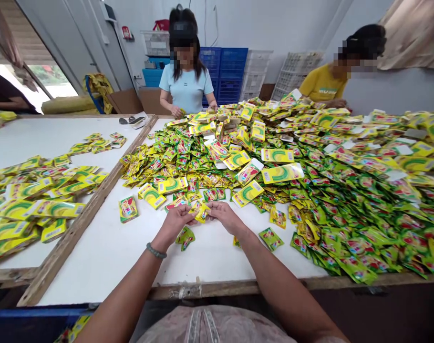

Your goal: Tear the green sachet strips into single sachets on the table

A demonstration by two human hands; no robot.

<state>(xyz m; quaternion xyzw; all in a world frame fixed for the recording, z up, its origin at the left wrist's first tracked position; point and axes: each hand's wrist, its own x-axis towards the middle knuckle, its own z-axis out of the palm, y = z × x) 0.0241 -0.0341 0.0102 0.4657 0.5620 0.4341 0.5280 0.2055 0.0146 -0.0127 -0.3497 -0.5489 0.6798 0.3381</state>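
Note:
Between my two hands, just above the white tabletop, is a small yellow packet (200, 212). My left hand (179, 221) pinches its left side and my right hand (226, 217) pinches its right side. Below my left hand lies a green packet (185, 237). A second green packet (271, 238) and a yellow packet (277, 217) rest to the right of my right hand. Left of my hands a closed, filled box (128, 209) lies by itself. Flat yellow boxes (248, 193) lie just beyond my fingers, at the front of the heap.
A large heap of green packets (363, 209) and yellow boxes covers the right and back. Past a wooden strip (91, 209) on the left lie more boxes (48, 209). Two people (186, 81) (324, 85) stand across the table. A blue crate (34, 324) sits below the front edge.

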